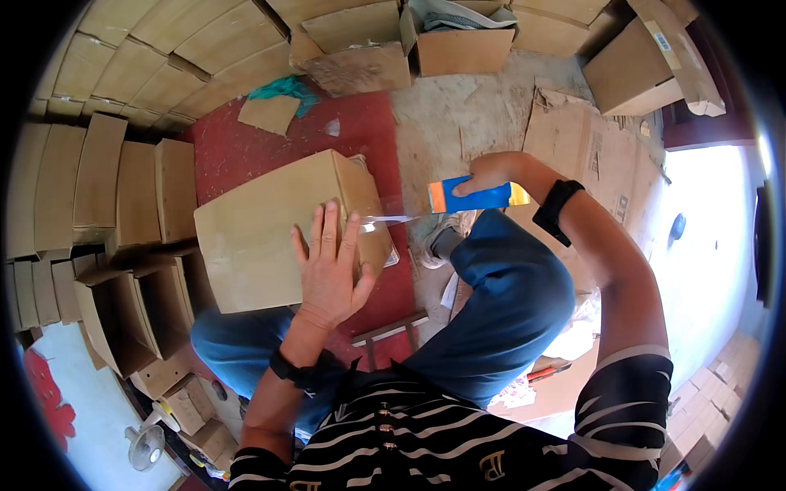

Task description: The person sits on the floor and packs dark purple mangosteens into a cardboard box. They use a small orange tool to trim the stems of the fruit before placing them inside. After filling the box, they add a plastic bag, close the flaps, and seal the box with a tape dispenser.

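Observation:
A closed cardboard box (258,236) lies at an angle in front of me, close to my left knee. My left hand (330,270) rests flat on its top near the right edge, fingers spread. My right hand (498,169) grips a blue tape dispenser (473,196) with an orange end, held right of the box. A strip of clear packing tape (393,218) stretches from the box's right edge towards the dispenser. Yellow shows at the dispenser's far end, partly hidden by my right wrist.
Stacked cartons (184,49) rise along the far left. Open cartons (116,307) stand left, and another open carton (362,67) lies ahead. Flattened cardboard (577,141) covers floor at right. A red mat (295,144) lies under the box; a red-handled tool (546,372) is beside my right thigh.

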The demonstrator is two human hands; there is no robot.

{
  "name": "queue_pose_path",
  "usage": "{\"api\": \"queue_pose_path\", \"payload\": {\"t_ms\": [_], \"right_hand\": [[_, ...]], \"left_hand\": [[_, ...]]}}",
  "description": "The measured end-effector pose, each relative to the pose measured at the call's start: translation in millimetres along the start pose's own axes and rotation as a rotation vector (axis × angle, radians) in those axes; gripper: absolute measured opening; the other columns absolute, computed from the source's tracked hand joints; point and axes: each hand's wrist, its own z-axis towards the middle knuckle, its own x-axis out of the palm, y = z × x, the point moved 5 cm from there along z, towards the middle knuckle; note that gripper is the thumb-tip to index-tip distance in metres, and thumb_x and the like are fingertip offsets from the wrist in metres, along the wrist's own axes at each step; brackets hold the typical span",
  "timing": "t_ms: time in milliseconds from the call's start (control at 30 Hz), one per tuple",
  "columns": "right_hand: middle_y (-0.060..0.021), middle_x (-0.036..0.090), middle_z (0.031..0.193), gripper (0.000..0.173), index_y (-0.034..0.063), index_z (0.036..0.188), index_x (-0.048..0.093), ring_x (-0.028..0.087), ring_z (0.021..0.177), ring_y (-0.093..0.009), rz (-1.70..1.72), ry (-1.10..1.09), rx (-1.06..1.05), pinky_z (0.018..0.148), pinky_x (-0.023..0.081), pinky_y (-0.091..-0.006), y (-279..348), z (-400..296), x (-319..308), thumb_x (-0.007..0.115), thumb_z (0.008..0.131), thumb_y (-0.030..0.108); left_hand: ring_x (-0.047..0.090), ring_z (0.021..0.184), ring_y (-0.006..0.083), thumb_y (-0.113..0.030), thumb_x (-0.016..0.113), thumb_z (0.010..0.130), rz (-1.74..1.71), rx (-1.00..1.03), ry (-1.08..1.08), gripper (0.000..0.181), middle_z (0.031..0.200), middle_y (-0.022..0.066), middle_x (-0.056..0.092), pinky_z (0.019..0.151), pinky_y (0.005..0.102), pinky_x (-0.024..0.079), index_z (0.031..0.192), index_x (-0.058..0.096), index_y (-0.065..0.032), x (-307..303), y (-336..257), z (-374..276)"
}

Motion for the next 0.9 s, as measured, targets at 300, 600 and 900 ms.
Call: {"api": "queue_pose_path", "payload": {"t_ms": [300,600,900], "right_hand": [[-0.0255,0.06,0.105,0.089,-0.0078,0.108,0.06,0.059,0.097,-0.037,0.091,0.045,-0.071,0.082,0.046,-0.0409,15.8,31.6,12.0,0.047,0.073,0.073],[-0.0217,0.063,0.101,0.067,0.0038,0.109,0.062,0.059,0.094,-0.036,0.418,-0.187,-0.198,0.083,0.045,-0.0396,-46.7,-26.4,43.1,0.053,0.077,0.063],[-0.0255,0.062,0.101,0.084,-0.0042,0.104,0.062,0.059,0.095,-0.038,0.198,-0.041,-0.101,0.083,0.046,-0.0418,-24.4,50.9,51.3,0.046,0.074,0.072]], "left_hand": [[0.019,0.135,0.0397,-0.026,0.054,0.072,0.028,-0.032,-0.01,0.065,0.144,0.0235,0.024,0.103,0.063,0.007,0.132,0.042,-0.0042,7.1,4.5,1.4],[0.02,0.134,0.0407,-0.025,0.051,0.073,0.044,-0.038,0.022,0.065,0.144,0.0239,0.024,0.104,0.0625,0.004,0.135,0.04,-0.0052,8.3,2.7,2.5],[0.017,0.135,0.0418,-0.023,0.049,0.072,0.055,-0.025,0.037,0.064,0.145,0.0255,0.021,0.106,0.0585,0.002,0.132,0.042,-0.003,9.9,0.6,8.4]]}}
